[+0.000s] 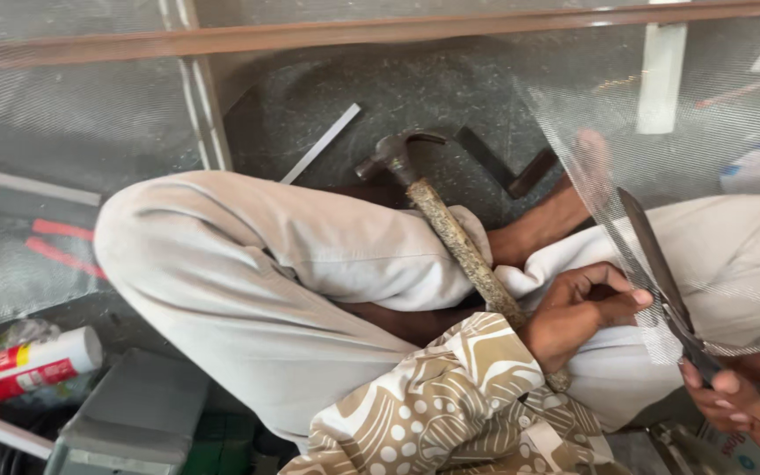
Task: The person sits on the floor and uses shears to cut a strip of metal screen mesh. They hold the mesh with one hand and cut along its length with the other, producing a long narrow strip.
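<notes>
On a dark speckled floor (415, 88), a seated person's left hand (584, 310) pinches one sheet of wire mesh (705, 158), while the right hand (743, 400) is closed around one pair of scissors (661, 273) cutting it. One hammer (450, 229) lies across the lap, left of the mesh.

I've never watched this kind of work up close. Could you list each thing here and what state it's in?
scissors: blades open on the mesh
mesh sheet: upright, pinched
left hand: pinching the mesh edge
right hand: gripping the scissor handles
hammer: lying across the lap, unheld
sealant tube: lying on its side
</notes>
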